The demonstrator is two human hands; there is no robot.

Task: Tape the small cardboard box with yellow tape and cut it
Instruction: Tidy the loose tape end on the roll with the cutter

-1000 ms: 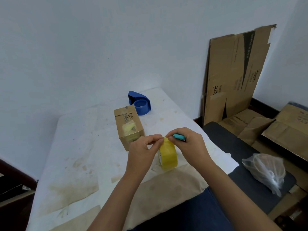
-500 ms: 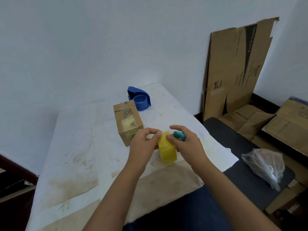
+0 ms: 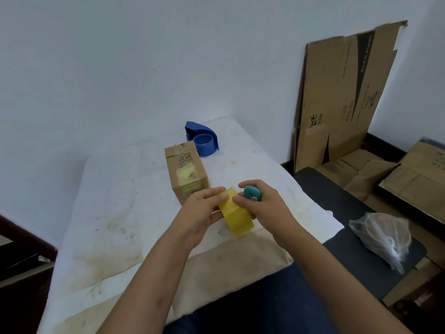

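Note:
A small cardboard box (image 3: 185, 168) with a patch of yellow tape on its top stands on the white-covered table (image 3: 110, 213). Just in front of it I hold a roll of yellow tape (image 3: 237, 216) upright between both hands. My left hand (image 3: 201, 212) grips the roll's left side, thumb and fingers on its rim. My right hand (image 3: 263, 204) pinches the roll's top edge with thumb and forefinger and also holds a small teal cutter (image 3: 252, 193) against the palm.
A blue tape dispenser (image 3: 203, 138) lies behind the box near the wall. Flattened cardboard sheets (image 3: 337, 97) lean on the wall at right, more lie on the floor. A clear plastic bag (image 3: 382, 235) rests on a dark seat at right.
Both hands and the tape roll have shifted slightly away from me toward the box. The roll has tilted, and my right fingers have moved onto its top edge.

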